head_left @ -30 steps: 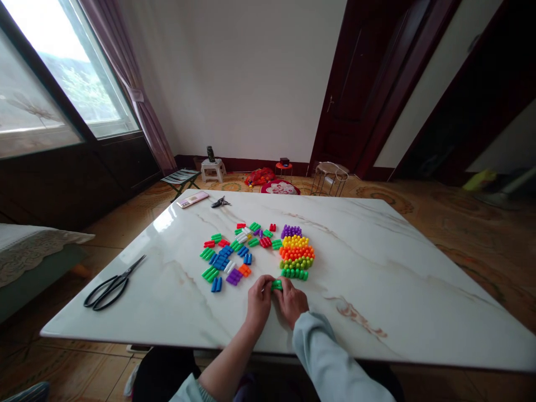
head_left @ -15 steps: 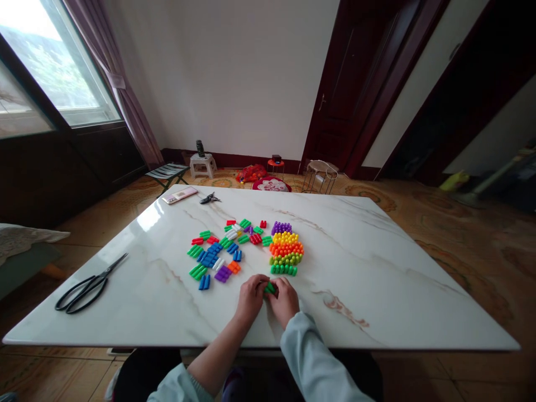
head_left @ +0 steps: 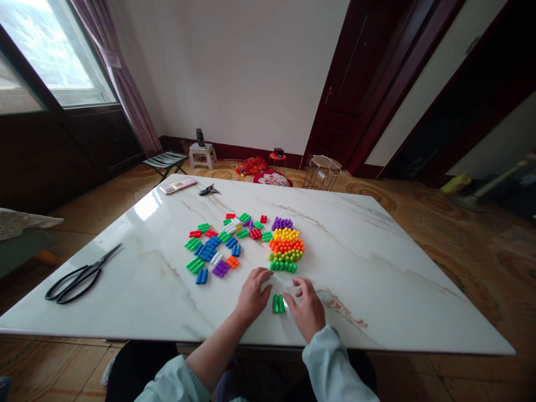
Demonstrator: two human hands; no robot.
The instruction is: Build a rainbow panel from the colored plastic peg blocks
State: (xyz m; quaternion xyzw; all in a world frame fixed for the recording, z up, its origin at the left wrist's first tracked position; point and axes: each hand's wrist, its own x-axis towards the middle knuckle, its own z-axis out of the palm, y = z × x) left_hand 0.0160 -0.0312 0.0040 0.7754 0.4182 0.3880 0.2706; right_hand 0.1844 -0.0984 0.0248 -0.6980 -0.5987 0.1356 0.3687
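A small green plastic piece [head_left: 277,303] lies on the white marble table [head_left: 377,279] between my two hands. My left hand [head_left: 252,293] rests just left of it with fingers spread, holding nothing. To its right, my right hand [head_left: 307,305] hovers with fingers apart, also holding nothing. Beyond them stands a joined block of purple, yellow, orange and green pieces [head_left: 286,247]. Several loose coloured pieces [head_left: 218,245] are scattered to the left of that block.
Black scissors [head_left: 79,275] lie near the table's left edge. A pink phone [head_left: 177,185] and a small dark tool [head_left: 208,191] sit at the far left corner. Stools and a folding chair stand on the floor beyond the table.
Both hands held the green piece together before; now they have let it go and moved apart, and the piece lies on the table nearer to me.
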